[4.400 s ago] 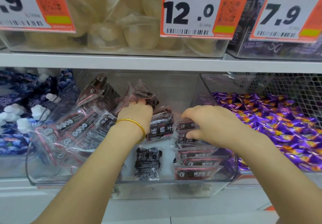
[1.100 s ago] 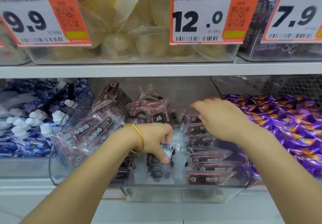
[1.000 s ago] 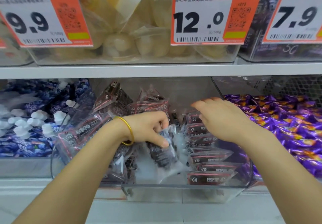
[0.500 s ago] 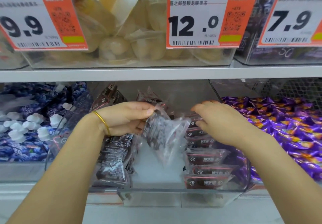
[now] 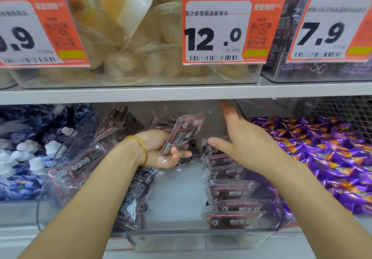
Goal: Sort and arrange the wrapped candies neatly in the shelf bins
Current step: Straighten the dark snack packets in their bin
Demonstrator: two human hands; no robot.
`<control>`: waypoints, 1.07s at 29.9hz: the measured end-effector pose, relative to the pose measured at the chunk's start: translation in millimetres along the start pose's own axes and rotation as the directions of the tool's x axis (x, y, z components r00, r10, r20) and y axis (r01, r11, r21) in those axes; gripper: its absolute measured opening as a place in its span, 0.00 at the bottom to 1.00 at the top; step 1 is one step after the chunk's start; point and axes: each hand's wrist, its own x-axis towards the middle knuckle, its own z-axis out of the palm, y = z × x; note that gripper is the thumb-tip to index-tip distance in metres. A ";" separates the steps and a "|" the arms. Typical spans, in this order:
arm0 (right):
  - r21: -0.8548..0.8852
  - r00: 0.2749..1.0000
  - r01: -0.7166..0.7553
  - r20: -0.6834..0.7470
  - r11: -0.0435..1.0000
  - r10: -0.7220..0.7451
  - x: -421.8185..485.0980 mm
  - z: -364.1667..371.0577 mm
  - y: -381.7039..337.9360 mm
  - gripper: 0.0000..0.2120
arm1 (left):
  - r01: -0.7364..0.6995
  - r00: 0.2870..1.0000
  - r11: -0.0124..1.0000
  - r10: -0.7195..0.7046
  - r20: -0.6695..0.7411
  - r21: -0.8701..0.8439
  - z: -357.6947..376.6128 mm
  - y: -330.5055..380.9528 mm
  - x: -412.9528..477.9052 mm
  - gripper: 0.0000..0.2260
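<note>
Shelving [image 5: 181, 93] carries clear containers in two tiers, each kind of sweet kept to its own container, probably so shoppers can tell the stock apart. The middle bin [image 5: 201, 236] on the lower tier is the one being worked. The purple candies [image 5: 322, 158] fill its neighbour on the right and the blue packs [image 5: 30, 158] the one on the left. Inside the middle bin a tidy row [image 5: 231, 192] of dark wrapped packets runs front to back along the right wall, labels facing up and overlapping, which looks like the pattern the person is building. The leaning packets [image 5: 80, 158] on the left side are still loose and tilted, and the bare floor shows between the two groups, so the sorting seems about half done.

The right hand [image 5: 247, 144] hangs over the far end of the tidy row with fingers straight and spread, holding nothing. It is blurred, and whether it touches the row cannot be told. The left hand [image 5: 161, 152] is turned palm up, fingers curled round one dark packet [image 5: 185, 134], which it holds tilted up above the middle of the bin, likely to turn the label the right way before laying it down. A gold bangle [image 5: 141, 150] sits on that wrist
</note>
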 end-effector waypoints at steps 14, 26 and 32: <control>0.048 1.000 -0.009 0.020 0.999 0.008 2.1 -4.9 0.0 0.13 | -0.226 0.972 0.961 0.210 0.108 0.162 8.9 -3.1 -3.6 0.26; 0.133 1.000 0.007 -0.030 0.991 -0.003 7.9 -8.9 6.7 0.15 | -0.606 0.776 0.525 0.556 0.298 0.598 12.6 -4.6 5.5 0.31; -0.180 0.987 -0.029 -0.159 0.983 0.000 20.1 -4.5 12.2 0.09 | -0.331 0.551 0.159 0.833 0.054 0.930 4.1 14.4 -1.7 0.13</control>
